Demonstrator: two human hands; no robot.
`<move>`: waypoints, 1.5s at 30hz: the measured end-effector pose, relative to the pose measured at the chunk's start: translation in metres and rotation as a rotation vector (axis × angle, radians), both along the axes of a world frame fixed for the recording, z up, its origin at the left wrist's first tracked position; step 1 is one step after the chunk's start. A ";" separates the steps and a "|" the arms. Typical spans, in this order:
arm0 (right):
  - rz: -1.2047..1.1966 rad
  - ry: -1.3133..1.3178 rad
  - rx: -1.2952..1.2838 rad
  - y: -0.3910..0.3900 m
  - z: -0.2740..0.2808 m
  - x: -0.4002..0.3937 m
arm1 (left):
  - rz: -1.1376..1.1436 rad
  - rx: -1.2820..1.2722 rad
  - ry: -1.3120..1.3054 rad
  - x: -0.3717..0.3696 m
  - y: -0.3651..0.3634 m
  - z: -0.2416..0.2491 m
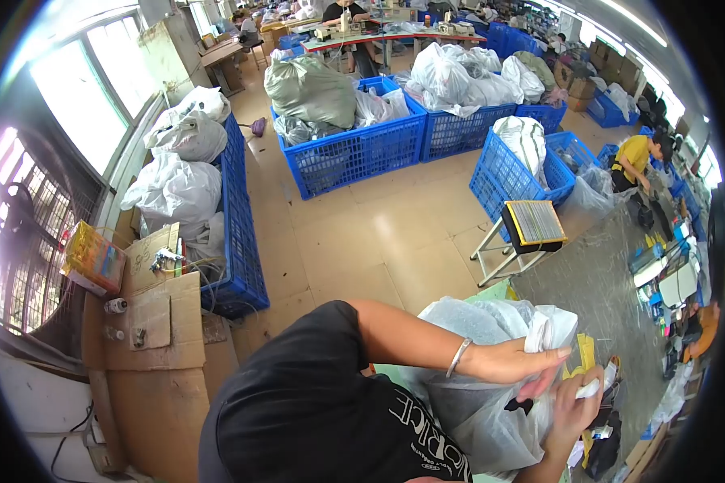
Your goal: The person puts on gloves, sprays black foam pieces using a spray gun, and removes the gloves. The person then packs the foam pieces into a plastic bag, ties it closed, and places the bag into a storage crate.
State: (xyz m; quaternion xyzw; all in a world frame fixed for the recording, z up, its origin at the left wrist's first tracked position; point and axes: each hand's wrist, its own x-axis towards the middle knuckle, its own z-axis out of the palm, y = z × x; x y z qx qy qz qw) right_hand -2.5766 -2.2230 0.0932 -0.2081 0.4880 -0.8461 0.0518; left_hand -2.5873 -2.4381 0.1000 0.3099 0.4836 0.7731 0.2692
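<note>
A translucent white plastic bag (451,386) bulges against the front of my black T-shirt, its mouth gathered between my two hands. My left hand (511,360), with a metal bangle at the wrist, grips the bag's bunched rim; some of its fingers go down behind the plastic. Close by, my right hand (573,406) is closed on another part of the rim, with a white fold poking out between the fingers. Something dark shows in the bag opening between the hands. Yellow strips (586,352) lie just beyond my fingers on the dark worktable (600,282).
A stool (532,225) stands at the worktable's far side. Blue crates (354,157) with stuffed bags line the floor, and another long crate (246,241) stands left. Cardboard (157,346) lies by the window. A person in yellow (636,157) works at right.
</note>
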 end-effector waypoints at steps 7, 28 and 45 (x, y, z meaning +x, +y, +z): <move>0.149 -0.216 0.243 0.055 -0.031 -0.027 | 0.046 -0.142 -0.118 0.014 -0.027 -0.044; -0.217 -0.079 0.123 0.014 0.006 0.008 | 0.174 -0.415 0.306 -0.001 0.031 -0.021; -0.338 0.843 1.544 -0.001 0.039 -0.007 | 0.069 -0.478 -0.116 -0.019 0.053 -0.033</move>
